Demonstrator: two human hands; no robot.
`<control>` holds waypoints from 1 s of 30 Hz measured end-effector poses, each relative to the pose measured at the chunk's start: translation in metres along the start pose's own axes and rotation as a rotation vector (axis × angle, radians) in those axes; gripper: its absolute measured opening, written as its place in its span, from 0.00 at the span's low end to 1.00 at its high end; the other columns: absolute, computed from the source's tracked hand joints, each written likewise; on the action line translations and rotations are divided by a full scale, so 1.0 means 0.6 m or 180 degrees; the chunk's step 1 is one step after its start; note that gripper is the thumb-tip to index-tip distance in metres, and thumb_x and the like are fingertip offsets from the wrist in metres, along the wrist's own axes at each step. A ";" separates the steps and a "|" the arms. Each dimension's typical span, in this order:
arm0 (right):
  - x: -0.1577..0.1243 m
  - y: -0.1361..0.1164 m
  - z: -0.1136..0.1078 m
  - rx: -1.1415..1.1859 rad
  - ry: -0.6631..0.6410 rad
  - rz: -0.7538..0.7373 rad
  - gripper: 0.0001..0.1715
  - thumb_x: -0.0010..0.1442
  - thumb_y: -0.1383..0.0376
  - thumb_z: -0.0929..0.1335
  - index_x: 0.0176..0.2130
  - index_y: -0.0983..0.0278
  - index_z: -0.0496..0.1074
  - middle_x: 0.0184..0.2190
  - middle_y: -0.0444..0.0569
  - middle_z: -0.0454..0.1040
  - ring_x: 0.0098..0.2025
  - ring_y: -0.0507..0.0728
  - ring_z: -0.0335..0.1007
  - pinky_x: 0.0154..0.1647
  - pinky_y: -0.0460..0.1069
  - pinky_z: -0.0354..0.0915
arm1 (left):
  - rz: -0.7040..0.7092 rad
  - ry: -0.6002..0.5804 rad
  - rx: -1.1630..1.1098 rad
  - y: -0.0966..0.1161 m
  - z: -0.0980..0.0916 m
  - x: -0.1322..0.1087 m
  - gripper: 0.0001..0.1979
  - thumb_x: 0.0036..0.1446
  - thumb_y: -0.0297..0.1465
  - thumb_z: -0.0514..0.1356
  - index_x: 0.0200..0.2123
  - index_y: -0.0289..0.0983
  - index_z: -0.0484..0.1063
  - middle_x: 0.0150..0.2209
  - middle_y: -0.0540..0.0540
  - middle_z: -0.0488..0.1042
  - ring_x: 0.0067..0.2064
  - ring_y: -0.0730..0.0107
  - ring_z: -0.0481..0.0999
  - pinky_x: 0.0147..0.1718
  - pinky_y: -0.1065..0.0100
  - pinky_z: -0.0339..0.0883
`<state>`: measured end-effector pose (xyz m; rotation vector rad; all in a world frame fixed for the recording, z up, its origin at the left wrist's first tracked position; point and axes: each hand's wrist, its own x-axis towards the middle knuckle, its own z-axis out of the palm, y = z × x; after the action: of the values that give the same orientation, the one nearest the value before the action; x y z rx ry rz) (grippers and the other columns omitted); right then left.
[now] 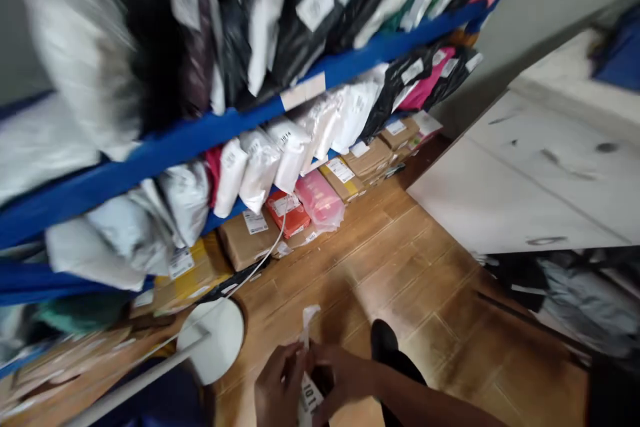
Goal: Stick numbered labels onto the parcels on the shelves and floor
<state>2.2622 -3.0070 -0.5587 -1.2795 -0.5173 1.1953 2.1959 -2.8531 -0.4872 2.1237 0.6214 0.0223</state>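
Note:
My left hand (pixel 278 380) and my right hand (pixel 342 373) are close together at the bottom of the head view, over the floor. Both have bent fingers closed on a narrow white printed label (pixel 309 395) with dark digits, partly covered by the fingers. A pale, curled strip end (pixel 310 315) sticks up above the fingertips. Whether it belongs to the same piece as the label is unclear. Something dark shows between the hands, too hidden to name.
Blue shelving (pixel 215 128) holds several plastic-wrapped parcels, with cardboard boxes (pixel 245 235) at its lowest level. On the left stand a round white base (pixel 213 340) and a pole (pixel 145 383). A white drawer cabinet (pixel 520 173) is at right. My shoe (pixel 384 337) rests on the tiled floor (pixel 400 267).

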 end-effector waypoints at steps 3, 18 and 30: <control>-0.105 -0.168 0.054 0.0689 0.0204 -0.0088 0.34 0.36 0.46 0.80 0.36 0.62 0.71 0.36 0.45 0.72 0.37 0.53 0.68 0.39 0.47 0.66 | -0.0527 0.0108 -0.0302 0.160 -0.085 -0.069 0.18 0.56 0.49 0.60 0.31 0.40 0.76 0.27 0.48 0.77 0.28 0.66 0.76 0.27 0.70 0.68; -0.468 -0.617 0.169 0.1213 0.0852 -0.0695 0.29 0.48 0.47 0.76 0.41 0.62 0.70 0.36 0.45 0.75 0.33 0.51 0.71 0.34 0.45 0.66 | -0.0199 -0.0258 -0.2273 0.580 -0.263 -0.365 0.23 0.45 0.38 0.73 0.43 0.34 0.77 0.33 0.46 0.81 0.31 0.74 0.76 0.32 0.74 0.68; -0.543 -0.647 0.182 0.0312 0.1066 -0.1331 0.23 0.47 0.50 0.77 0.35 0.65 0.75 0.31 0.46 0.77 0.31 0.52 0.69 0.35 0.47 0.65 | 0.0219 0.0443 -0.2972 0.660 -0.211 -0.454 0.29 0.44 0.39 0.73 0.49 0.36 0.72 0.40 0.44 0.81 0.38 0.69 0.78 0.37 0.71 0.69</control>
<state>2.2007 -3.1865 -0.0764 -1.1840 -0.4448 0.6355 2.0948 -3.0633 -0.0484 1.2380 0.4798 0.4197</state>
